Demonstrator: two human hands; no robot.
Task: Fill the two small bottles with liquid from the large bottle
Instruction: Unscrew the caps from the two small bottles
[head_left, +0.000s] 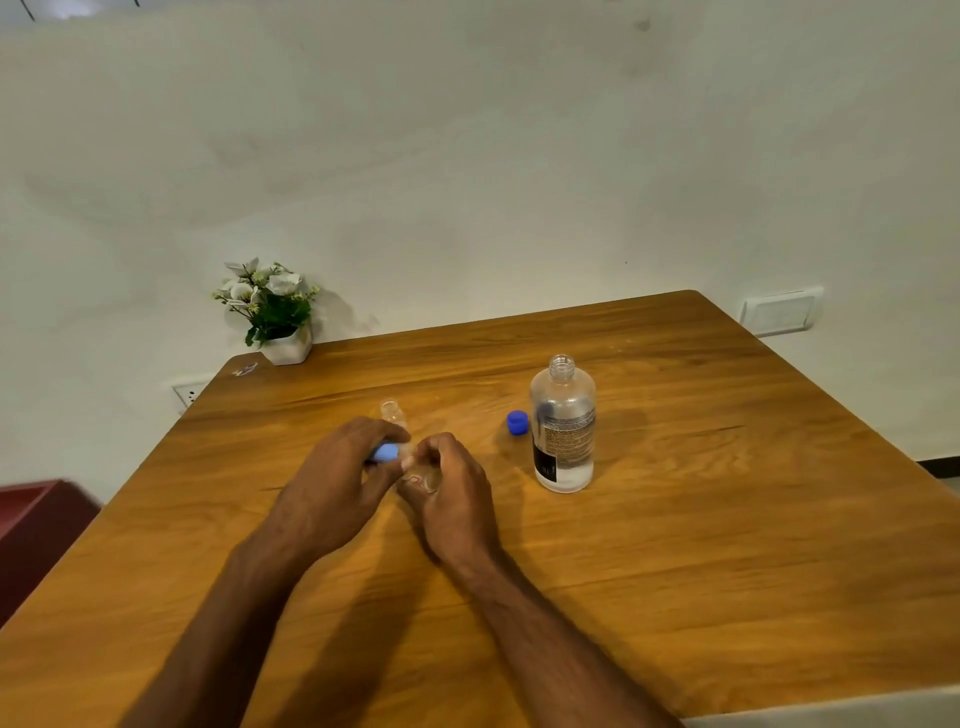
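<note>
The large clear bottle (562, 423) stands upright and uncapped at the table's middle right, with liquid low in it and a dark label. Its blue cap (517, 422) lies just left of it. My right hand (454, 496) grips a small clear bottle (426, 478), tilted on its side and mostly hidden by my fingers. My left hand (337, 478) pinches a light blue cap (385, 453) at that bottle's mouth. A second small clear bottle (392, 413) stands open just behind my left hand.
The wooden table (675, 571) runs against a white wall. A white pot of flowers (275, 312) sits at the far left corner, with a small wrapper (244, 370) beside it. A dark red seat (36, 525) is left of the table.
</note>
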